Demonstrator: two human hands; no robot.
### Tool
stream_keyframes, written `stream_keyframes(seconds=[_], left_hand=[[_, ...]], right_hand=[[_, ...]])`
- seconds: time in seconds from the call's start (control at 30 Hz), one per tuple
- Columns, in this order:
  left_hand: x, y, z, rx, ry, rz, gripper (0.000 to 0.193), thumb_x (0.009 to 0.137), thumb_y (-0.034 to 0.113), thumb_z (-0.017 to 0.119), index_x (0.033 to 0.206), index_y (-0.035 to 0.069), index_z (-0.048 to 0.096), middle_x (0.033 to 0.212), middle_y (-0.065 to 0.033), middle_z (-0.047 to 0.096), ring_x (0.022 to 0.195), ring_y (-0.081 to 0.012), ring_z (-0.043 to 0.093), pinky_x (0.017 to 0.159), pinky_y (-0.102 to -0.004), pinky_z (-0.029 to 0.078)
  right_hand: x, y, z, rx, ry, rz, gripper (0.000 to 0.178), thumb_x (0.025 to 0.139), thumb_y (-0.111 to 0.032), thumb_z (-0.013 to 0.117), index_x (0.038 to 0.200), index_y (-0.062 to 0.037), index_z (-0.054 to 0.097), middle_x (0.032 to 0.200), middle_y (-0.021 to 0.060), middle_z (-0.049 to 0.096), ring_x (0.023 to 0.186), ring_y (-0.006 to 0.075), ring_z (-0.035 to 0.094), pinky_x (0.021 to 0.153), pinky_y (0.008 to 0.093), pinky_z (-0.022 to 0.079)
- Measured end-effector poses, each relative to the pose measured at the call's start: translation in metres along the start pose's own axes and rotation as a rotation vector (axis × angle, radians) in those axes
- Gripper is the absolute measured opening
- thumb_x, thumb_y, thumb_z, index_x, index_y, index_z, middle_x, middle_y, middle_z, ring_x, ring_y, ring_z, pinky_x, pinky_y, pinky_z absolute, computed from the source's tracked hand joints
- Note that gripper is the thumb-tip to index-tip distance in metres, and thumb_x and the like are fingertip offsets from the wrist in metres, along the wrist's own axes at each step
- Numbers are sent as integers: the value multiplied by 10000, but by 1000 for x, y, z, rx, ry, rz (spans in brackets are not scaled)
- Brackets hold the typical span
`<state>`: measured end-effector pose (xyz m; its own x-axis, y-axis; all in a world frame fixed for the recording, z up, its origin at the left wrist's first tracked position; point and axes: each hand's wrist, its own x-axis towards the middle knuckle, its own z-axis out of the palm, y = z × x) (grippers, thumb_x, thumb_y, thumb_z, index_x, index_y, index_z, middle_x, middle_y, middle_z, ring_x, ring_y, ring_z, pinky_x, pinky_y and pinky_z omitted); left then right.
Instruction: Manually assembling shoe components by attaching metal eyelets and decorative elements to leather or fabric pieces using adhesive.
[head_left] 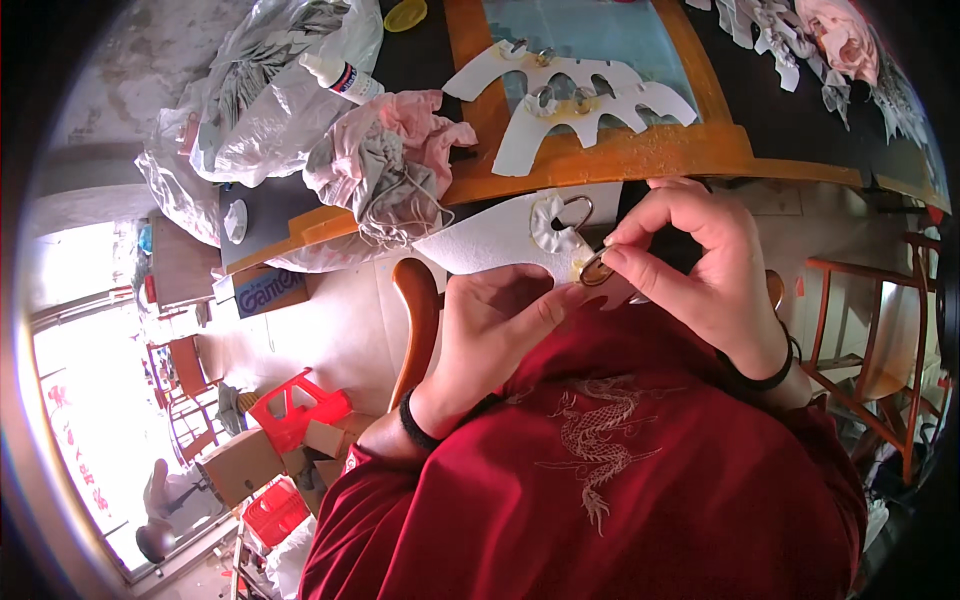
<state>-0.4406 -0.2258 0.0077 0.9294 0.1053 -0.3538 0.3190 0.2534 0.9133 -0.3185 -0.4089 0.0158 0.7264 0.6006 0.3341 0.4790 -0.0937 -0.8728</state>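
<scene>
We show the left fingers (545, 312) grasping a white, curved, sheet-like piece (485, 240) beside the brown wooden table's (690, 153) near edge, right fingers (640, 218) pinching a brass-coloured oval metal ring (590, 281); a slipping pinch, we judge, could skew the ring.

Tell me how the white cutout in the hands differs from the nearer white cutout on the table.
The held cutout is between the left hand and right hand; the table cutout rests on the table, with no hand on it. Fingers hide part of the held cutout, while the table cutout shows its curved notches openly. Both are white and carry metal rings.
</scene>
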Motion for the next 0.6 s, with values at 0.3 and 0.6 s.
stream_keyframes(seconds=[0.3,0.6], left_hand=[[-3,2,1,188,-16,20,161,922,7,636,1041,-100,657,995,-90,685,883,-83,606,776,-232,512],[3,-11,4,-334,-109,125,158,924,-39,608,1075,-50,655,1062,-106,689,966,-122,636,861,-252,518]], right_hand=[[-4,-1,3,-3,-14,28,93,778,-72,757,794,-34,673,710,44,669,621,142,626,608,270,475],[-7,1,4,80,-1,84,99,800,-56,750,825,-1,672,733,52,680,624,106,627,576,238,481]])
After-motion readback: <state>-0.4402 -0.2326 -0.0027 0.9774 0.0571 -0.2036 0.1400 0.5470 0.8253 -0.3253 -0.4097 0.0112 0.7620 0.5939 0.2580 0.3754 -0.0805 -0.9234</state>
